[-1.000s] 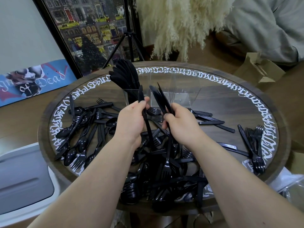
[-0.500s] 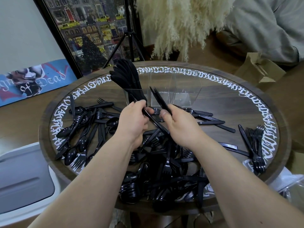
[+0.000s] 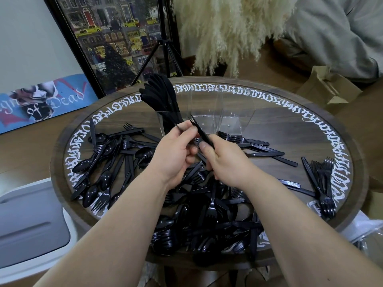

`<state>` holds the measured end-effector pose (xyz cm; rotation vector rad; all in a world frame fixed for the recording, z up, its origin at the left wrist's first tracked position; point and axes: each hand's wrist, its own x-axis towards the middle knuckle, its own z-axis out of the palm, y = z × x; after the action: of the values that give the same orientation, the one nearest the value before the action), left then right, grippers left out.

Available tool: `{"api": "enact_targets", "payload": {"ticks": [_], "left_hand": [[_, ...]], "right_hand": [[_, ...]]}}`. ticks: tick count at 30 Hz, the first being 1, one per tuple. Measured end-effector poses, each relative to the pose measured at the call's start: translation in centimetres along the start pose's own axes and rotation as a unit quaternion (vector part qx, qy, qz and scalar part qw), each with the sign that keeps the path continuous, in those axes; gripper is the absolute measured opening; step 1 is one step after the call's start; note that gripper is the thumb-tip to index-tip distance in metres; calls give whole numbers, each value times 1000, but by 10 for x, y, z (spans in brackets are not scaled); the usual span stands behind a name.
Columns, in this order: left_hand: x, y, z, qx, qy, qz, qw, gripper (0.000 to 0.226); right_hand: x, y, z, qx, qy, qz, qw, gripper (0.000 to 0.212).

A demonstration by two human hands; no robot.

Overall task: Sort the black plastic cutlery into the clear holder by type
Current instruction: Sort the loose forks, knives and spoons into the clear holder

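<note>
You're looking at a round dark-wood table ringed with white lettering. On it stands a clear holder, with loose black forks, spoons and knives spread left, a pile nearest you, and stacked forks right.

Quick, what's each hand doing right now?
Left hand: pinches the end of a knife.
Right hand: grips the same knife lower down.

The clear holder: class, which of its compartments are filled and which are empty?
The clear holder has its left compartment filled with upright black knives. The middle and right compartments look empty; the table shows through them.
</note>
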<state>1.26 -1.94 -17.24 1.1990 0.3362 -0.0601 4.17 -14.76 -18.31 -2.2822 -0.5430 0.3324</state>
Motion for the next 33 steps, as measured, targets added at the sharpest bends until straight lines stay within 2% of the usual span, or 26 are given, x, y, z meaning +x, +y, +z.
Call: {"api": "enact_targets", "payload": {"ticks": [4, 7, 10, 16, 22, 26, 30, 33], "left_hand": [[-1, 1, 2, 4, 9, 28, 1000, 23], [-1, -1, 4, 37, 30, 38, 998, 5], [2, -1, 2, 13, 34, 33, 999, 11], [5, 2, -2, -34, 74, 14, 997, 12], [4, 0, 1, -3, 78, 22, 997, 16], [5, 3, 0, -9, 91, 28, 995, 19], [6, 8, -4, -62, 111, 44, 991, 15], [6, 7, -6, -45, 140, 85, 985, 15]], "right_hand": [[0, 0, -1, -18, -2, 4, 1000, 31], [-1, 0, 0, -20, -19, -3, 1000, 32], [-2, 1, 1, -20, -20, -15, 999, 29], [-2, 4, -3, -10, 21, -57, 998, 18], [-2, 8, 2, -21, 76, -62, 995, 34], [-2, 11, 0, 17, 50, -35, 998, 33], [-4, 15, -9, -18, 29, -24, 999, 31], [-5, 15, -10, -25, 33, -35, 999, 32]]}}
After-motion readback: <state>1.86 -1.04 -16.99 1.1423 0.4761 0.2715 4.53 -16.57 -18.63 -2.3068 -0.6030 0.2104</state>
